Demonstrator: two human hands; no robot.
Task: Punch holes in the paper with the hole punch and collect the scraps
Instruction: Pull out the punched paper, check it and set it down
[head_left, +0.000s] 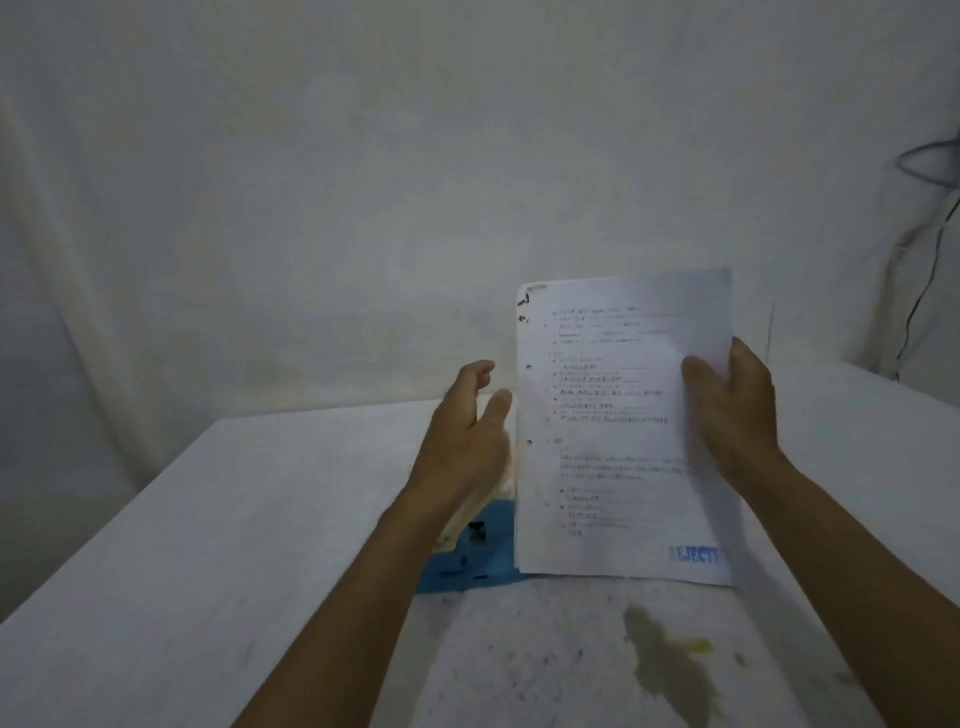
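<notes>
White surface (218, 519) fills the lower frame, with a pale draped backdrop (311, 156) behind it. Yellowish stain (670, 654) sits on the surface near you, below the sheet. Your paper (613, 431) is held upright above the surface: printed text faces you, a blue "REJECT…" stamp is at its lower right, and punched holes run down its left edge. Your right hand (737, 415) is clamped on the paper's right edge, thumb on the front. Your left hand (467, 431) is open, fingers spread, just beside the left edge; contact unclear. Blue item (467, 566) lies on the surface behind the paper, partly hidden; can't confirm it's the punch. Dark cable (919, 291) hangs at far right.
</notes>
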